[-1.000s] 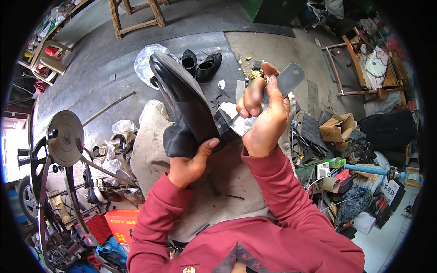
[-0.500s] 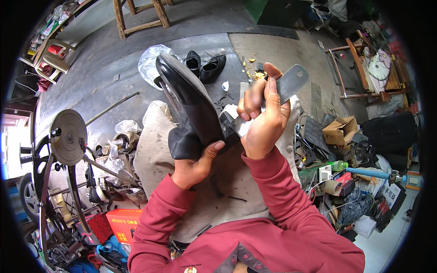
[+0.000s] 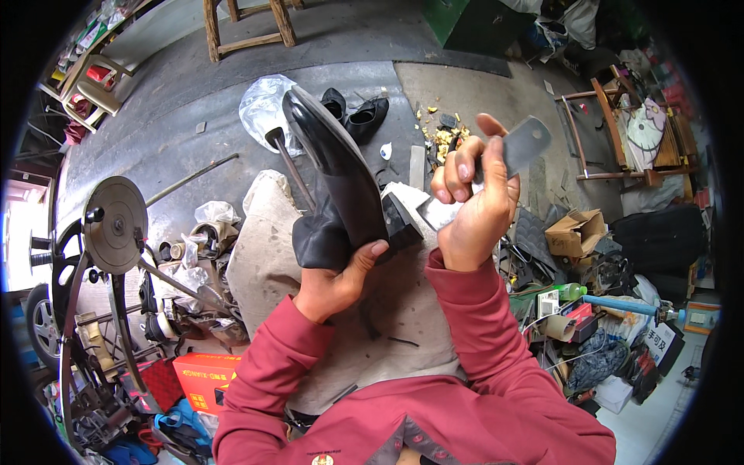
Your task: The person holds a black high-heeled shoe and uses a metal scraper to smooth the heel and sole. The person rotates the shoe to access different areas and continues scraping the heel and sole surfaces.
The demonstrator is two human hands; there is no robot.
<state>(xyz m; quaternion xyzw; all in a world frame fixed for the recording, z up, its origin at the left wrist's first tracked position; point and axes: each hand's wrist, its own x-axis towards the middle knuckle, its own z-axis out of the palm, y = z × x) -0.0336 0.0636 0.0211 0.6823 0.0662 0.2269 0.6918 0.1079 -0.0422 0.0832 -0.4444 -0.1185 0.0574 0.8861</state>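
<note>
A black leather ankle boot (image 3: 345, 194) is held over my lap, its toe pointing away from me and its sole turned to the right. My left hand (image 3: 337, 288) is closed around it near the heel, the thumb pressed along the side. In my right hand (image 3: 477, 205) is a flat grey metal blade (image 3: 529, 145), with a hole at its upper end. White wrapping shows around the blade under my fingers. Its lower end sits just right of the boot's dark heel block (image 3: 401, 221), with a small gap between them.
A stained grey apron (image 3: 267, 256) covers my lap. Ahead on the floor lie a pair of black shoes (image 3: 366, 118), a clear plastic bag (image 3: 267, 108) and yellowish scraps (image 3: 446, 142). A hand-wheel machine (image 3: 115, 225) stands at left; clutter and a cardboard box (image 3: 577, 232) lie at right.
My right hand and the blade have moved right, away from the boot's heel. The boot has shifted slightly right in view, still in my left hand.
</note>
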